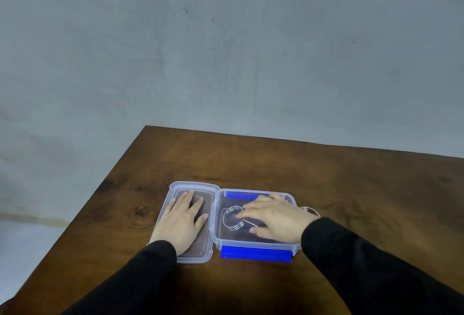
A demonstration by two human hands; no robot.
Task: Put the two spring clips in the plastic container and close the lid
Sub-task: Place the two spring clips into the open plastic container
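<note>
Brown wooden desk (326, 189), on which a clear plastic container (253, 243) with blue latches is set, its lid (190, 186) laid open leftward. Left hand (179, 224), grip spread flat, is pressed on the lid. Right hand (273, 216), fingers spread, is rested over one spring clip (232, 218) inside; a second clip (311, 211) is seen just right of the container.

Dark brown wood-grain worktop (276, 164), far-left corner at 11 o'clock. On it, centre: clear rectangular plastic container w/ blue latches (256, 245), its clear lid (190, 185) lying open flat at 9 o'clock, touching. Metal spring clip (311, 211) on worktop at container's 3 o'clock edge.
</note>
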